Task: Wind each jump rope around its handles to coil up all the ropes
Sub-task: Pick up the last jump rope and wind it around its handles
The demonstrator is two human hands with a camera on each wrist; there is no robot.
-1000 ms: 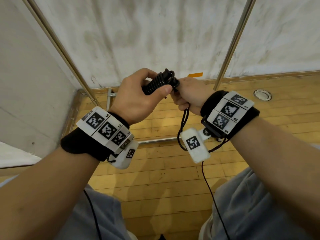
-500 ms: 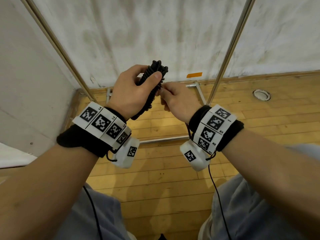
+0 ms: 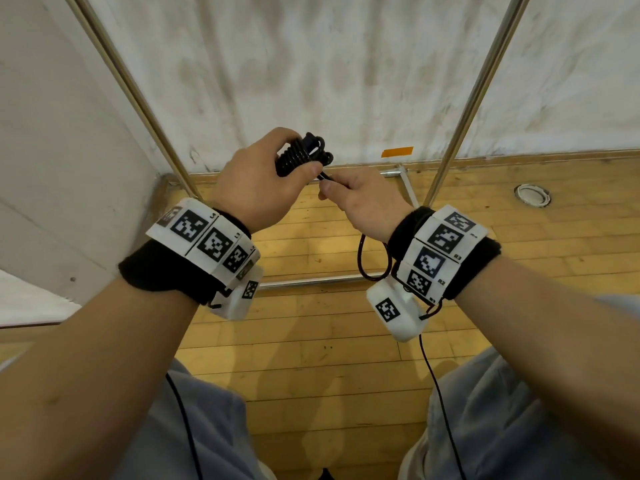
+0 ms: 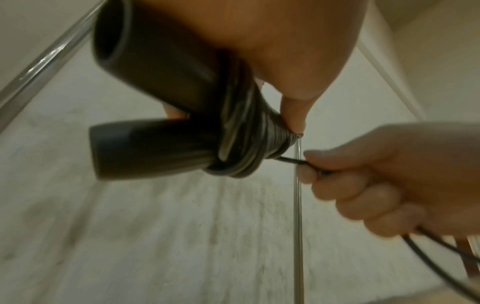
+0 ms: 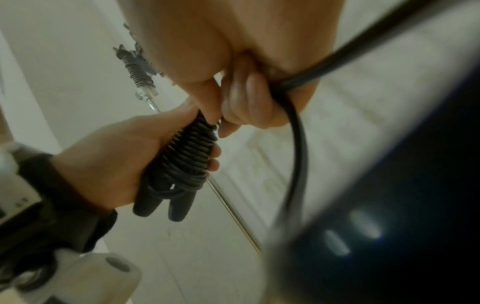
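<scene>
The left hand has its fingers curled tight round the two black handles, held side by side with the jump rope coiled round them. Just right of those fingers, the right hand pinches the free strand, fingers closed on it; the slack loops under its wrist. Below both hands lies a wooden floor; beyond them stand a stained white wall and two slanting metal poles.

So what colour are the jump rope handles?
Black, both handles, like the rope wound round them; clearest in the left wrist view.
</scene>
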